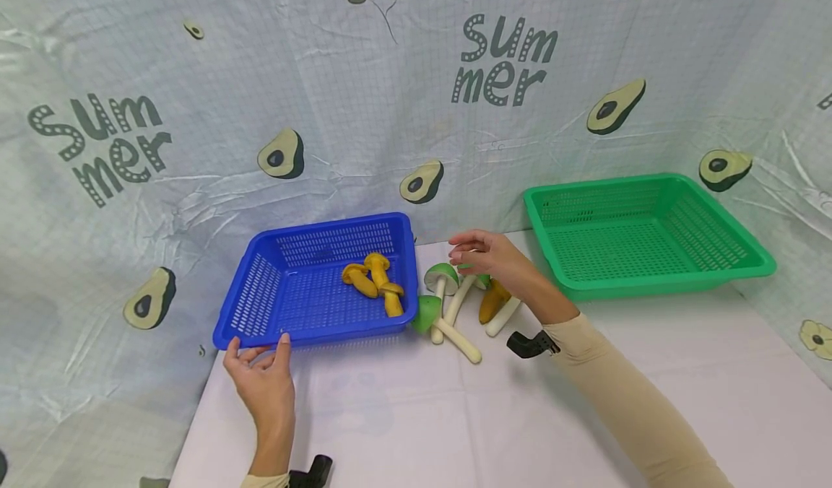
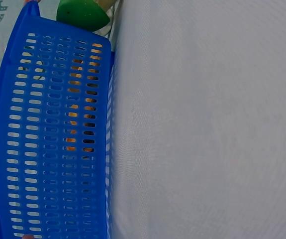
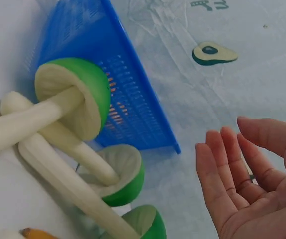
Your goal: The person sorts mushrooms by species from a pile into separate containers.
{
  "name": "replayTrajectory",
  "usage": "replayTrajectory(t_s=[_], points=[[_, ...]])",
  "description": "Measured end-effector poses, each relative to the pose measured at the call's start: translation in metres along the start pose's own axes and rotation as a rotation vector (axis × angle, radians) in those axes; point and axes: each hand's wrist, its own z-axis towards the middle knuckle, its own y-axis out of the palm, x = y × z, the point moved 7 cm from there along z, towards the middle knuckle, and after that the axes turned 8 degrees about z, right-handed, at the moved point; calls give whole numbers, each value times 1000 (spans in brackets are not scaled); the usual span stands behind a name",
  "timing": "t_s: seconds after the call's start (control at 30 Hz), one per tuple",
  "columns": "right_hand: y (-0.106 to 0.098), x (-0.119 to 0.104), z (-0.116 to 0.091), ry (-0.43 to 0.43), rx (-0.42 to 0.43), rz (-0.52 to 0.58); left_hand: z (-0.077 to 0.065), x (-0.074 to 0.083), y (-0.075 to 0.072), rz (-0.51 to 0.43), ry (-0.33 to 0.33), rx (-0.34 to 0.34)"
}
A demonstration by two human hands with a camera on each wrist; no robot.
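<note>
Blue plastic basket (image 1: 312,297) sits on the left part of the surface (image 1: 390,416), pushed toward the far side, and the left hand (image 1: 263,383) has its near left rim, thumb and fingertips pinching the edge. Inside are three yellow mushrooms (image 1: 378,270), all bunched up at the right end. Just right of the basket you've got a little pile of green-capped mushrooms (image 1: 427,313) with long pale stems; I count three caps, the nearest one right up by the basket wall, its stem lying across another one. The right hand (image 1: 490,257) is over the far side of that pile, fingers loosely bent, a wide gap between thumb and fingers, palm bare. It partly covers one green cap in the head view, but from the right wrist it looks apart from the lot. Right of the pile, by the forearm, there's a yellow-brown piece (image 1: 494,302) and a white stem (image 1: 503,317), upper ends hidden, so can't tell exactly what they are. Farther right, over on the far side, is a green basket (image 1: 617,250). Behind everything hangs a pale sheet (image 1: 357,76) printed with avocados and "summer".
</note>
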Motion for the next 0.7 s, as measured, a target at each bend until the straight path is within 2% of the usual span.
replayTrajectory(t_s=[0.37, 0.7], points=[[-29, 12, -20, -114, 129, 10, 0, 0, 2, -1, -3, 0], [-38, 27, -34, -142, 179, -108, 0, 0, 0, 11, -1, 1]])
